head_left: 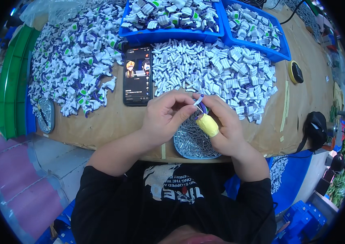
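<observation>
Nearest you, at the edge of the brown-covered table [111,136], sits the blue tray [175,144], heaped with metal pins [197,142]. Just over its far side, your left hand [166,112] pinches a slim white piece [198,100] between thumb and index finger, while your right hand [224,122], its thumb in a yellow wrap [208,125], bends its fingers around a small purple part [203,108] right beside that piece (whether the two are joined, your fingers hide). So what you are working on sits between both sets of fingertips, above the tray. A thin glint near the wrapped thumb could be a pin, but it is too small to be sure. The step in hand looks like fitting small parts together, and the next move seems to call for a steady right grip and a fine, straight touch from the left fingertips. Beyond the tray, to its left, lies a lit phone [138,77]; striped white pieces [243,77] spread beyond it to the right, and short white tubes [176,67] lie roughly straight beyond it. Well left of the tray spreads a white, purple and green heap [75,61]. Farthest beyond the tray stand two filled blue bins [168,37].
</observation>
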A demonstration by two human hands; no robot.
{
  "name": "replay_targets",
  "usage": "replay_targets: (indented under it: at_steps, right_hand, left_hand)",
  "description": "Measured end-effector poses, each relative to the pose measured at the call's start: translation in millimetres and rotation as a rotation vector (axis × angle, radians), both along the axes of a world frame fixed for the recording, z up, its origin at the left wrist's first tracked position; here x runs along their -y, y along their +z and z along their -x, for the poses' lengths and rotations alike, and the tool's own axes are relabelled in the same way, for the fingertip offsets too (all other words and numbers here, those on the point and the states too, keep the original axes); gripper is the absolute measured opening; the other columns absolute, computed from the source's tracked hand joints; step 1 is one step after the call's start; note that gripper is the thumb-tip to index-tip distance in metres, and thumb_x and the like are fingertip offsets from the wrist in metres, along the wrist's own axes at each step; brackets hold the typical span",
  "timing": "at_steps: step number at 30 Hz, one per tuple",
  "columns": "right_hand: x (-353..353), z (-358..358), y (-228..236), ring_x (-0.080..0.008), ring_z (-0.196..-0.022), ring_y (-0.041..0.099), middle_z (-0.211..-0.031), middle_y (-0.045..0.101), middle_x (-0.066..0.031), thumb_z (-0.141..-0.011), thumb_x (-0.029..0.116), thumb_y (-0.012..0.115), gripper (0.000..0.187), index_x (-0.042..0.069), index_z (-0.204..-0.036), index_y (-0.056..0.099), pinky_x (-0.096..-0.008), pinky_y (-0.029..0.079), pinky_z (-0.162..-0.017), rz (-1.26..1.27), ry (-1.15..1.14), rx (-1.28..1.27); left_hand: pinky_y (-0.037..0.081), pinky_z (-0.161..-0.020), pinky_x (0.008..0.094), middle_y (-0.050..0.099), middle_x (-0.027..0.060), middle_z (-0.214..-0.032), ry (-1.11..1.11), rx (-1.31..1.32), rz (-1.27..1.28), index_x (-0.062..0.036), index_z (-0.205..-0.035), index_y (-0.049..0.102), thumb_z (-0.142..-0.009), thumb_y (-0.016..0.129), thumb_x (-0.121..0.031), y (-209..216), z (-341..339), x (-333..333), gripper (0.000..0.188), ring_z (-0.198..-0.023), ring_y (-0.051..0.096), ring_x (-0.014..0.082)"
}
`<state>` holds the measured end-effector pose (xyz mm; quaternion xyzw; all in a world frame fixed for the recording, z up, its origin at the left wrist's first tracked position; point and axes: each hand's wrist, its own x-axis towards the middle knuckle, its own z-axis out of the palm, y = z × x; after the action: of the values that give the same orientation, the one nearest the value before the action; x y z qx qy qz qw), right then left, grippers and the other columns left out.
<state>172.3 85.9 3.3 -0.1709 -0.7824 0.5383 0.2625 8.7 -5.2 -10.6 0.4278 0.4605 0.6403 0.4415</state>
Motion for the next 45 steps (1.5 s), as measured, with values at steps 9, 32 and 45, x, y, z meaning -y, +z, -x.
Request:
replay_targets:
  at_steps: [9,32,45]
  right_hand:
    - [-2.4,1.2,-1.1,-0.0217,-0.085,0.059,-0.105,0.059,-0.0168,-0.082,0.002,0.057,0.041,-0.005,-0.123,0.053,-0.0287,0.047,-0.072,-0.163,0.014,-0.011]
    - [7.7,0.2,-8.3,-0.0117,-0.091,0.051,-0.102,0.049,-0.0084,-0.091,-0.002,0.049,0.031,0.004,-0.118,0.035,-0.026,0.043,-0.081,0.398,0.015,-0.173]
    - [8.3,-1.8,-1.7,-0.0133,-0.09,0.055,-0.101,0.051,-0.0106,-0.086,-0.007,0.05,0.029,0.002,-0.111,0.041,-0.0264,0.045,-0.082,0.114,0.061,0.143]
  left_hand:
    - [0.044,-0.058,0.0228,0.062,0.0098,-0.079,0.127,-0.503,-0.119,0.0034,-0.091,0.063,-0.084,0.067,-0.004,2.6,5.2,-1.7,0.011,-0.067,0.058,0.0132]
    - [0.052,-0.068,0.0208,0.061,0.0085,-0.092,-0.095,0.406,0.123,0.002,-0.105,0.055,-0.086,0.064,0.001,5.7,9.4,-1.6,0.021,-0.081,0.063,0.0121]
    - [0.051,-0.074,0.0278,0.067,0.0133,-0.09,0.095,-0.443,-0.089,0.0041,-0.092,0.065,-0.075,0.07,0.007,-0.8,12.8,-2.9,0.018,-0.083,0.065,0.0177]
